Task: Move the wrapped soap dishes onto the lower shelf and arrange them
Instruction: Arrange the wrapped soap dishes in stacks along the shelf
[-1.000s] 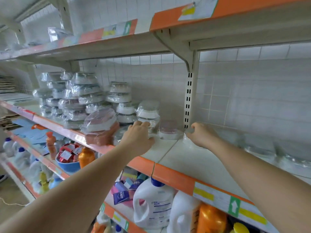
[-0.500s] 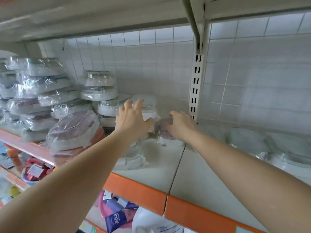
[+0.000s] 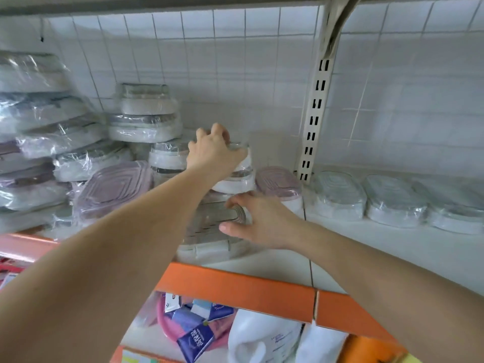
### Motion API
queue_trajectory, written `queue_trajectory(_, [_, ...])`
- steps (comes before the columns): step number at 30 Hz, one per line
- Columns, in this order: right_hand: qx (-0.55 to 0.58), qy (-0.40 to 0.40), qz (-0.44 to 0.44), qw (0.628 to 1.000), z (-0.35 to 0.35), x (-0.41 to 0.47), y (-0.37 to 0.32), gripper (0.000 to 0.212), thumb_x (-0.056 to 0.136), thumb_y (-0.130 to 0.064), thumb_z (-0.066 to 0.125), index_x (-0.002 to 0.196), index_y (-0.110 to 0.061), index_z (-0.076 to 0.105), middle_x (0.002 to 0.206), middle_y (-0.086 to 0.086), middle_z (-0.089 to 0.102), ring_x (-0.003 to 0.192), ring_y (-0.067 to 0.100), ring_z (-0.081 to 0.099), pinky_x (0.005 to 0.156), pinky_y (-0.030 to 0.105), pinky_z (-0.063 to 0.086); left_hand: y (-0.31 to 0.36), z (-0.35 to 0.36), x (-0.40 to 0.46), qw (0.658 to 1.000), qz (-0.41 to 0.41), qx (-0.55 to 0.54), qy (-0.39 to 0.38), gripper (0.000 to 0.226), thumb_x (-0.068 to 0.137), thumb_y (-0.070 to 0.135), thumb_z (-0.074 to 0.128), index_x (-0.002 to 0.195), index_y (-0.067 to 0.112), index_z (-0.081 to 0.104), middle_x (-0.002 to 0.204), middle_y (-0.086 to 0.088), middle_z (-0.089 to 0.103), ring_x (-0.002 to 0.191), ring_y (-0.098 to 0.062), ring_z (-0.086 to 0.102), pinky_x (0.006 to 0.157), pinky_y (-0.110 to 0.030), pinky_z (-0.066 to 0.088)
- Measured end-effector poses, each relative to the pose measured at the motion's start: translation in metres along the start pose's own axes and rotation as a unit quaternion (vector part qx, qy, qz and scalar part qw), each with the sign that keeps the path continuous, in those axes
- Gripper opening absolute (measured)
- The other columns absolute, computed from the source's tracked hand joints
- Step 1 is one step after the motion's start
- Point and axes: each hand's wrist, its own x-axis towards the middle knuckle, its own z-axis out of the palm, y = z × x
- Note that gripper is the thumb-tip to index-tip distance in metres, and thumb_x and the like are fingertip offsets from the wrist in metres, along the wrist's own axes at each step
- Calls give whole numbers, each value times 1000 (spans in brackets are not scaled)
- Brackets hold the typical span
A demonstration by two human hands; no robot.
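Observation:
Wrapped soap dishes fill the shelf [image 3: 262,265]. My left hand [image 3: 213,153] reaches over a short stack at the middle and curls its fingers over the top white dish [image 3: 242,159]. In front of that stack lies a grey-lidded dish [image 3: 207,226] near the shelf's front edge, and my right hand [image 3: 258,221] holds its right end between thumb and fingers. A pink-lidded dish [image 3: 277,180] stands just behind my right hand. To the right, a row of three white dishes [image 3: 339,196] sits along the back wall.
Tall leaning stacks of wrapped dishes [image 3: 39,127] crowd the left, with a pink-lidded one [image 3: 112,187] in front. A slotted upright [image 3: 317,113] runs up the tiled wall. Below the orange shelf edge [image 3: 235,284] are a white detergent bottle [image 3: 262,339] and blue sachets [image 3: 196,336].
The view has moved closer to the shelf. My left hand rose onto the top dish of the middle stack. My right hand came forward from the pink dish to the grey-lidded one.

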Motion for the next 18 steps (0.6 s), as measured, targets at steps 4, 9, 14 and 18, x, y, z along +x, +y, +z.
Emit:
queue_trajectory(4, [-113, -99, -14, 989, 3, 3, -9, 92, 77, -62, 61, 149, -31, 14, 158, -3, 9, 143, 25, 10, 116, 42, 16, -18, -11, -11, 998, 55, -40, 19, 50, 81, 46, 58, 125, 27, 43, 130, -4, 38, 116, -30, 44, 89, -32, 35])
queue_trajectory(9, [-120, -129, 65, 982, -16, -4, -10, 103, 67, -61, 71, 148, -25, 19, 152, 5, 23, 138, 24, 19, 109, 35, 24, -27, -23, -23, 991, 96, -90, 22, 50, 82, 41, 60, 129, 28, 46, 135, -4, 37, 122, -27, 41, 99, -35, 37])
queue_trajectory(14, [-55, -68, 156, 984, -40, -27, 11, 102, 62, -56, 77, 144, -20, 28, 145, 3, 32, 131, 21, 34, 107, 36, 35, -22, -22, -34, 984, 129, -122, 18, 46, 83, 39, 62, 127, 30, 50, 134, -1, 39, 121, -25, 43, 102, -32, 35])
queue_trajectory(18, [52, 8, 187, 981, -61, -61, 27, 93, 64, -52, 78, 141, -28, 32, 139, -3, 41, 126, 16, 42, 104, 34, 38, 0, -10, -39, 976, 160, -146, -5, 45, 83, 40, 61, 126, 31, 52, 133, 0, 40, 116, -27, 49, 104, -37, 37])
